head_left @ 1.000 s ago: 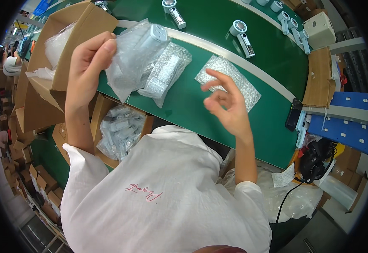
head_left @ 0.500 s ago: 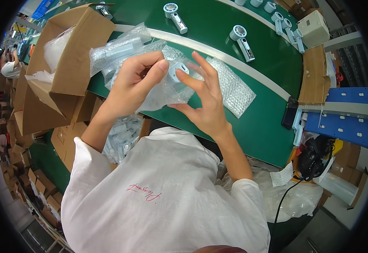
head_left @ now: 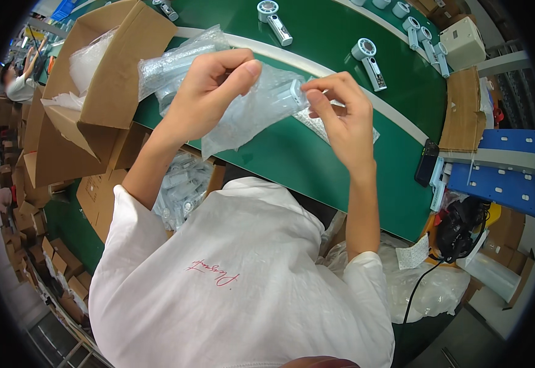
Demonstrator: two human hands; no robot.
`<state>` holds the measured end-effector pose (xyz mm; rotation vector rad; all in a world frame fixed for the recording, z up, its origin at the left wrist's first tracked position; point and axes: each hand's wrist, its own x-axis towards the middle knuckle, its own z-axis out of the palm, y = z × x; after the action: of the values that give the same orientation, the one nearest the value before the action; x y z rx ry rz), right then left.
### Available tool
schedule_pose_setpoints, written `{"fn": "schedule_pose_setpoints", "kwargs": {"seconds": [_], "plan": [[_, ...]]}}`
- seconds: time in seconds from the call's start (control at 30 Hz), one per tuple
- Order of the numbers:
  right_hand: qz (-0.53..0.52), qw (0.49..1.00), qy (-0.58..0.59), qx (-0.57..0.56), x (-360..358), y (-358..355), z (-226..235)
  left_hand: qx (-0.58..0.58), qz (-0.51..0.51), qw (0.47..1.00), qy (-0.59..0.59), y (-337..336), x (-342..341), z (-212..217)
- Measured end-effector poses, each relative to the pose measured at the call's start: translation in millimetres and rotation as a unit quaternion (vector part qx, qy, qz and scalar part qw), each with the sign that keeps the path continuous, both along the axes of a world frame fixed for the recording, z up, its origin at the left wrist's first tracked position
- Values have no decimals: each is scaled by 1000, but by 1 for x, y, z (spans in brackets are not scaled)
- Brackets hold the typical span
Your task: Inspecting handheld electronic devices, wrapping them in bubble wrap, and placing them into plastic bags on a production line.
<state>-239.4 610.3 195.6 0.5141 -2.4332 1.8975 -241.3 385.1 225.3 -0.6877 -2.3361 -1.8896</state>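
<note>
A clear bubble bag (head_left: 237, 126) stretches between my hands above the green table. Inside it lies a light blue device (head_left: 289, 97), its pale end showing at the bag's right side; the bag blurs the rest. My left hand (head_left: 215, 89) is closed in a pinch on the bag's upper left edge. With thumb and fingertips together, my right hand (head_left: 344, 116) pinches the bag's edge beside the device's pale end. Behind my left hand, more bubble-wrapped devices (head_left: 178, 61) lie in a pile. A flat bubble bag (head_left: 319, 126) rests on the table, partly behind my right hand.
Handheld fans (head_left: 365, 55) lie on the green belt beyond a pale rail (head_left: 316, 61). An open cardboard box (head_left: 111, 80) stands at the left, and a lower box of wrapped devices (head_left: 184, 184) sits by my left arm. A black phone-like object (head_left: 427, 162) is at the right edge.
My right hand has moved right and closed from spread fingers into a pinch. The bag is drawn out wider, and the device in it has shifted right and turned.
</note>
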Motion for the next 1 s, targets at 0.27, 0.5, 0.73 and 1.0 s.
{"fn": "schedule_pose_setpoints", "kwargs": {"seconds": [0.27, 0.5, 0.73, 1.0], "plan": [[67, 982, -178, 9, 7, 9, 14, 14, -10, 1000, 2, 16, 2, -5], [68, 997, 26, 24, 13, 8, 6, -43, -15, 999, 16, 24, 9, 1], [86, 981, 103, 138, -10, -7, -5, 3, 104, 993, 52, 22, -14, -4], [-243, 950, 154, 121, -95, 87, -87, 123, 338, 926, 116, -51, -39, 12]]}}
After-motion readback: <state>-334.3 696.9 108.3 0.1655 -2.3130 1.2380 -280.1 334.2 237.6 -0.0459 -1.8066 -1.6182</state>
